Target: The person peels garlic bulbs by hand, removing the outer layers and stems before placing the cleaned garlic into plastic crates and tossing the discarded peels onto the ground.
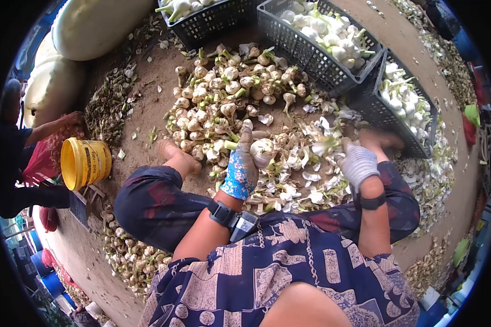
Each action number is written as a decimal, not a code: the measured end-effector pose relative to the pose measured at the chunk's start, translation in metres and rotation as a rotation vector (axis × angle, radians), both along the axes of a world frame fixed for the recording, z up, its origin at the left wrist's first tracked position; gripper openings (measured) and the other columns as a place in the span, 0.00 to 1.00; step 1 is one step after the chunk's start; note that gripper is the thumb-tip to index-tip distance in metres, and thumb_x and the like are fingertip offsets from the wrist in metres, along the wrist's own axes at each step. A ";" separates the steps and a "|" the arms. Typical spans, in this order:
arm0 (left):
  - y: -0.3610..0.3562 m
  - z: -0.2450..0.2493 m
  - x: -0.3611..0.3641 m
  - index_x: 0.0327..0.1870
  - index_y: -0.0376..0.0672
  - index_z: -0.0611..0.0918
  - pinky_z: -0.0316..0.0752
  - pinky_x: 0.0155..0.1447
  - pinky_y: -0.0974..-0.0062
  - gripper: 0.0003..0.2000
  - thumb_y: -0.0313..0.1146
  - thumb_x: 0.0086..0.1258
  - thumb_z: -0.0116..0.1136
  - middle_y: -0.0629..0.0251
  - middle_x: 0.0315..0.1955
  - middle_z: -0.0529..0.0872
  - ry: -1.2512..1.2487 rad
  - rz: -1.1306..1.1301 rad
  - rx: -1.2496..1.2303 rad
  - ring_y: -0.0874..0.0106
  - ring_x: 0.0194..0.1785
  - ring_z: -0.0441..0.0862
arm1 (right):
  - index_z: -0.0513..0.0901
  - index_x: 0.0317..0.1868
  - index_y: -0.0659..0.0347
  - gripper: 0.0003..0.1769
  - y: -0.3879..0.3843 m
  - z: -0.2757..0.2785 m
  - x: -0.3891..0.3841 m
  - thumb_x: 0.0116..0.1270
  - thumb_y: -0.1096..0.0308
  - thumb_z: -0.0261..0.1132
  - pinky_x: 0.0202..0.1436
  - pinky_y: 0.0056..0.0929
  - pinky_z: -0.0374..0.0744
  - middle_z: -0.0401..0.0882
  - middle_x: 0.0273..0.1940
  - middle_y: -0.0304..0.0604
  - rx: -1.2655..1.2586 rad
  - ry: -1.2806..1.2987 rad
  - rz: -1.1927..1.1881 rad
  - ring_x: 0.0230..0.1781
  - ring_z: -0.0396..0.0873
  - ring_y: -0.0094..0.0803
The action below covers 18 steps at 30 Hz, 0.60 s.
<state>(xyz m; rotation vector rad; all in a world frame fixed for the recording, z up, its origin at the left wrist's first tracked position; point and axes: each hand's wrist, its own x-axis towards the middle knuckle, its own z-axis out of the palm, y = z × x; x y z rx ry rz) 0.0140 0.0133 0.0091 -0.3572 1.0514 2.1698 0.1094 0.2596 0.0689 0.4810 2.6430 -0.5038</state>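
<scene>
My left hand (244, 166), in a dirty glove with a blue floral cuff, is closed around a garlic bulb (263, 152). The bulb's whitish, purple-tinged side faces right, and a cut green stem shows to the left of the hand. To the right, my right hand (359, 165) wears a grey-white knit glove, its fingers curled. Beside its fingertips is a whitish-green blur (325, 144); what the fingers hold is not clear. A heap of untrimmed garlic (223, 92) lies ahead of my left hand. Loose garlic skins (294, 182) cover the ground between my legs.
Black plastic crates of cleaned garlic stand ahead (311, 52) and at right (386, 109), with another crate (202, 24) at top. At left are a yellow bucket (87, 162), large pale sacks (93, 27) and another person's arm (54, 126). More garlic (133, 253) lies behind my left knee.
</scene>
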 end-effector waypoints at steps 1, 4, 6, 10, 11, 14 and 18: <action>0.003 -0.010 0.005 0.43 0.39 0.79 0.75 0.38 0.83 0.24 0.54 0.72 0.44 0.66 0.31 0.82 0.116 0.026 -0.115 0.77 0.36 0.80 | 0.78 0.48 0.61 0.20 -0.003 -0.014 0.002 0.57 0.59 0.65 0.30 0.32 0.78 0.82 0.25 0.45 0.464 -0.056 0.128 0.26 0.81 0.39; 0.002 -0.020 0.006 0.44 0.40 0.79 0.75 0.42 0.78 0.22 0.52 0.72 0.45 0.64 0.40 0.81 0.895 -0.054 -0.589 0.76 0.41 0.79 | 0.79 0.42 0.60 0.17 -0.058 -0.011 0.000 0.58 0.57 0.64 0.33 0.39 0.78 0.81 0.27 0.50 -0.208 0.329 0.049 0.29 0.81 0.44; 0.006 -0.007 0.007 0.44 0.40 0.79 0.73 0.47 0.71 0.17 0.45 0.70 0.49 0.60 0.40 0.78 1.048 -0.124 -0.715 0.66 0.44 0.78 | 0.79 0.39 0.61 0.16 -0.093 -0.018 -0.015 0.58 0.57 0.63 0.34 0.42 0.77 0.81 0.28 0.53 -0.344 0.371 0.087 0.30 0.81 0.48; 0.002 0.009 0.005 0.45 0.40 0.79 0.70 0.51 0.63 0.14 0.36 0.61 0.54 0.52 0.42 0.76 1.278 -0.227 -0.952 0.53 0.48 0.74 | 0.80 0.36 0.64 0.13 -0.110 -0.032 -0.025 0.58 0.62 0.61 0.36 0.44 0.77 0.79 0.29 0.58 -0.436 0.296 0.108 0.32 0.79 0.53; 0.002 0.012 0.005 0.46 0.40 0.79 0.70 0.52 0.62 0.15 0.35 0.59 0.55 0.51 0.44 0.76 1.319 -0.295 -1.008 0.52 0.49 0.74 | 0.80 0.36 0.64 0.13 -0.111 -0.033 -0.025 0.58 0.62 0.61 0.36 0.44 0.77 0.79 0.29 0.58 -0.436 0.293 0.106 0.32 0.79 0.53; 0.002 0.011 0.006 0.49 0.40 0.78 0.70 0.52 0.59 0.19 0.33 0.55 0.58 0.49 0.46 0.76 1.385 -0.391 -1.059 0.52 0.49 0.74 | 0.80 0.32 0.69 0.13 -0.112 -0.042 -0.024 0.54 0.66 0.59 0.37 0.45 0.78 0.79 0.27 0.60 -0.237 0.071 0.210 0.32 0.80 0.54; 0.001 0.017 0.003 0.53 0.40 0.76 0.70 0.52 0.59 0.20 0.35 0.57 0.57 0.49 0.45 0.77 1.402 -0.512 -1.134 0.52 0.50 0.74 | 0.82 0.33 0.65 0.13 -0.123 -0.042 -0.029 0.55 0.63 0.59 0.36 0.45 0.78 0.80 0.27 0.58 -0.152 -0.027 0.197 0.30 0.80 0.52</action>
